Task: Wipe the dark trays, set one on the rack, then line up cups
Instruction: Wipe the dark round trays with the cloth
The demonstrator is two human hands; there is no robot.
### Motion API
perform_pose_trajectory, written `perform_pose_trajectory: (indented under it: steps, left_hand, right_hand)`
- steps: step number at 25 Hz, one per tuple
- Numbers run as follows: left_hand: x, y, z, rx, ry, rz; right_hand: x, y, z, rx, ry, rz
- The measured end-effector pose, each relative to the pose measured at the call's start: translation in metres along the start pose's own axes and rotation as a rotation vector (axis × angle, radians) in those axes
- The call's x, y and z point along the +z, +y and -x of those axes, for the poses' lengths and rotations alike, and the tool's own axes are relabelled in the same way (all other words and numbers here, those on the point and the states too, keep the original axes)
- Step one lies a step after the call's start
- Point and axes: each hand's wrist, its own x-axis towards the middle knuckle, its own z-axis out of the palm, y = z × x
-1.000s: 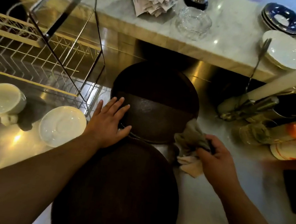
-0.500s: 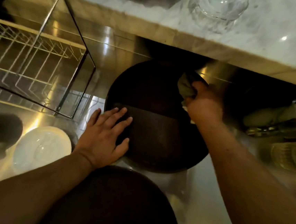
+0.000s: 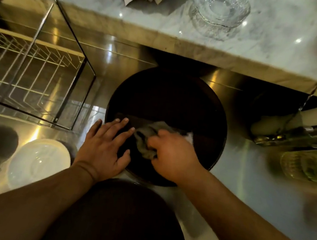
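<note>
The far dark tray lies dead ahead of both hands, left hand flat and open on its near-left rim, right hand clenched around the cloth mid-tray, with the rack off to the left.

My view is dim and warm, with a yellowish cast over the steel counter. Small hard glints sit on the marble shelf, so the light seems to come from above and ahead. The far tray is nearly black, and I can see almost no detail on its back half. The near tray is just as dark. The steel throws bright streaks beside the wire rack. The glasses at my right edge smear into soft blur, and straight lines bend toward the corners. The cloth looks slightly blurred.
</note>
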Motion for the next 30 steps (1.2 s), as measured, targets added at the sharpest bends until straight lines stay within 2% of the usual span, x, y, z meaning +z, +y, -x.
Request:
perform_pose_trajectory:
  steps: [2, 5, 6, 7, 8, 9, 10, 12, 13, 15, 17, 21, 23, 25, 27, 30]
  left_hand:
    - [-0.002, 0.000, 0.000, -0.003, -0.013, 0.004]
    - [-0.005, 0.001, 0.000, 0.018, -0.054, -0.011]
    - [-0.006, 0.002, -0.001, 0.024, -0.065, -0.015]
    - [-0.007, 0.002, 0.000, 0.025, -0.070, -0.016]
    - [-0.008, 0.002, 0.000, 0.024, -0.074, -0.016]
    - [-0.008, 0.002, 0.000, 0.023, -0.077, -0.018]
    - [-0.008, 0.002, -0.001, 0.023, -0.080, -0.020]
    - [-0.007, 0.002, -0.001, 0.028, -0.076, -0.019]
    - [-0.007, 0.001, -0.001, 0.028, -0.069, -0.015]
    - [-0.005, 0.001, -0.001, 0.023, -0.059, -0.006]
    - [-0.004, 0.002, -0.001, 0.023, -0.048, -0.001]
    - [-0.005, 0.003, -0.001, 0.016, -0.026, -0.002]
    - [-0.006, 0.004, 0.000, 0.013, -0.025, 0.000]
    - [-0.007, 0.004, 0.000, 0.011, -0.032, -0.004]
    - [-0.008, 0.005, 0.000, 0.012, -0.042, -0.011]
    - [-0.009, 0.004, 0.000, 0.023, -0.053, -0.015]
  right_hand:
    - [-0.003, 0.016, 0.033, -0.012, -0.109, 0.023]
    - [-0.016, 0.043, 0.061, 0.068, -0.304, 0.036]
    - [-0.023, 0.050, 0.058, 0.140, -0.350, -0.071]
    - [-0.031, 0.055, 0.050, 0.251, -0.386, -0.280]
    - [-0.038, 0.059, 0.039, 0.346, -0.323, -0.504]
    - [-0.046, 0.065, 0.022, 0.409, -0.142, -0.636]
    - [-0.053, 0.073, 0.003, 0.435, 0.083, -0.653]
    - [-0.061, 0.088, -0.038, 0.422, 0.403, -0.488]
    - [-0.061, 0.093, -0.057, 0.377, 0.446, -0.337]
    - [-0.056, 0.103, -0.086, 0.293, 0.304, -0.056]
    - [-0.053, 0.117, -0.089, 0.284, 0.145, 0.116]
    - [-0.058, 0.138, -0.032, 0.442, 0.045, 0.213]
    - [-0.051, 0.127, 0.004, 0.509, 0.032, 0.142]
    - [-0.035, 0.092, 0.035, 0.535, -0.030, -0.115]
    - [-0.014, 0.047, 0.052, 0.448, -0.073, -0.321]
    - [0.009, -0.014, 0.054, 0.208, -0.136, -0.381]
